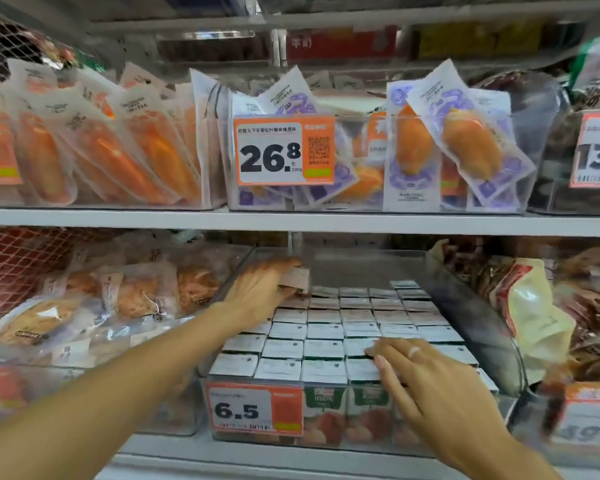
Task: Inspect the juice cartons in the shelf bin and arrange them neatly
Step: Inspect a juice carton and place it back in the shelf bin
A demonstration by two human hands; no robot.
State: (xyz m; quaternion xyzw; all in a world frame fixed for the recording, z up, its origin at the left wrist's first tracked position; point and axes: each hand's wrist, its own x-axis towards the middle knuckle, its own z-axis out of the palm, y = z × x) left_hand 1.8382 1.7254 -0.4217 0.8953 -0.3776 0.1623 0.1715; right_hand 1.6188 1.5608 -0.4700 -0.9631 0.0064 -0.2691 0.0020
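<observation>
My left hand (pixel 257 289) reaches to the back left corner of the clear shelf bin (pixel 478 327), fingers curled round 1 juice carton (pixel 297 277) lifted above the rest. My right hand (pixel 426 379) lies released, fingers straight, flat on the carton tops at the front right of the bin. The juice cartons (pixel 326 327) fill the bin in tight upright rows. On the bin's front wall hangs a price tag (pixel 255 408) reading 6.5. Above the bin, a second price tag (pixel 284 150) reads 26.8.
</observation>
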